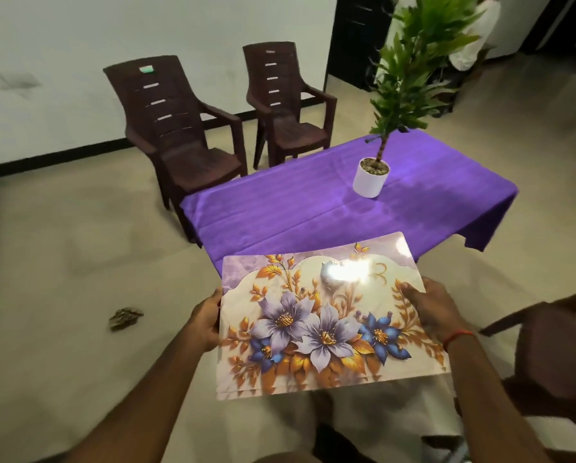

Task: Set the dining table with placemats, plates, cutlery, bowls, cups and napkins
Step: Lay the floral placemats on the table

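Placemat in the air, just short of the near edge of the desk — left hand and right hand, fingers pinching its short sides. Glossy sheet — laid carelessly, it may skid off that edge.

A person's left grip and right grip hold a floral placemat by its short edges, at the near end of a purple-clothed surface. A potted plant stands on the cloth. Two brown plastic chairs stand beyond.
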